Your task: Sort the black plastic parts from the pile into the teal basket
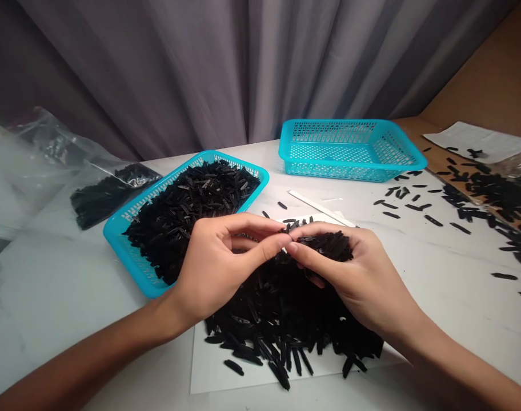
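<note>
Left hand (220,268) pinches thumb to forefinger, nearly closed on one black plastic piece (288,227), a fine hold that separates singles; right hand (355,279) half-curls around a bunch of pieces (329,245), low over the heap (281,331) on white paper (213,371), teal basket (127,242) just beside.

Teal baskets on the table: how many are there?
2: one teal basket at left, heaped with black pieces, and another teal basket farther back at right. More could sit out of view.
</note>
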Demonstrator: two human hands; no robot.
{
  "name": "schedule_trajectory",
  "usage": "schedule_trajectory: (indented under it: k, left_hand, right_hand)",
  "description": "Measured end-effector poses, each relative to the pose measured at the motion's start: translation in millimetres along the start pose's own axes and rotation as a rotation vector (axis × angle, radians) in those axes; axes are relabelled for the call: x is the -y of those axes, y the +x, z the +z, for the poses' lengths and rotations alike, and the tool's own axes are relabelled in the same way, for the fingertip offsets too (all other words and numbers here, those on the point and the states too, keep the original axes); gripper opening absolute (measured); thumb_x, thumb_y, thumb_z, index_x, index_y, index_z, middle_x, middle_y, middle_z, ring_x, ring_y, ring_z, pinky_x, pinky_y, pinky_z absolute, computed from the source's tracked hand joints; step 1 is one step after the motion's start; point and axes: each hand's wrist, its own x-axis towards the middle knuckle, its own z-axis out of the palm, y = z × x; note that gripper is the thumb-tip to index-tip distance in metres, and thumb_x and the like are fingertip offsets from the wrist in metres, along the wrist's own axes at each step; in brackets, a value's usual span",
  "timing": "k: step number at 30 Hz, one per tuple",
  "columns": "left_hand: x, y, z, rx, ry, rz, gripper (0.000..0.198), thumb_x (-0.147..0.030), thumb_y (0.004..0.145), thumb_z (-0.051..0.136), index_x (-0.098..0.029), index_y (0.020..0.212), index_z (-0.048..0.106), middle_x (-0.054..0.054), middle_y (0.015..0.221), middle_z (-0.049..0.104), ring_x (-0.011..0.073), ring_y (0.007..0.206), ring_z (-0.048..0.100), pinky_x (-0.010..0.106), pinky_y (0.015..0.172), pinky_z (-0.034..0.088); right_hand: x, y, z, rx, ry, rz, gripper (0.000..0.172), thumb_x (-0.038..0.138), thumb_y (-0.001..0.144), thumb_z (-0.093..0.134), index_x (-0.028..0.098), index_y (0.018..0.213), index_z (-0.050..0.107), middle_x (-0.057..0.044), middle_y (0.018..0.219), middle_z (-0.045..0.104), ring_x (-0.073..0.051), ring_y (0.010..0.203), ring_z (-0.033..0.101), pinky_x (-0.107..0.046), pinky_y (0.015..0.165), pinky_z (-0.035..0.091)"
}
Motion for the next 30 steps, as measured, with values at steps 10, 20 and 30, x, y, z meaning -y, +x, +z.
schedule_trajectory:
  k: [10, 20, 30]
  left_hand:
    - [-10, -42, -10.2, -0.086, 0.502, 0.633, 0.043, -0.010, 0.095, 0.055, -0.036, 0.127, 0.065, -0.003, 0.106, 0.077, 0.0231, 0.103, 0.073, 0.035, 0.096, 0.060]
    - [1, -51, -14.2, -0.054, 0.724, 0.782, 0.066, 0.003, 0.093, 0.045, -0.032, 0.148, 0.043, -0.004, 0.108, 0.076, 0.0206, 0.104, 0.073, 0.029, 0.104, 0.057]
    - [4, -5, -55.3, -0.032, 0.860, 0.944, 0.043, -0.016, 0.090, 0.063, -0.027, 0.132, 0.063, 0.003, 0.112, 0.075, 0.0273, 0.107, 0.070, 0.040, 0.097, 0.059]
  right_hand:
    - [0, 6, -8, 0.353, 0.604, 0.330, 0.019, 0.027, 0.073, 0.086, 0.016, 0.085, 0.076, -0.002, 0.065, 0.059, -0.006, 0.054, 0.047, -0.013, 0.040, 0.026]
    - [5, 6, -9, 0.363, 0.568, 0.309, 0.018, 0.026, 0.071, 0.086, 0.016, 0.076, 0.072, -0.001, 0.061, 0.059, -0.007, 0.051, 0.047, -0.014, 0.038, 0.026]
    - [2, 6, -6, 0.287, 0.571, 0.314, 0.020, 0.032, 0.076, 0.083, 0.014, 0.081, 0.075, -0.002, 0.072, 0.058, -0.007, 0.060, 0.048, -0.013, 0.040, 0.027]
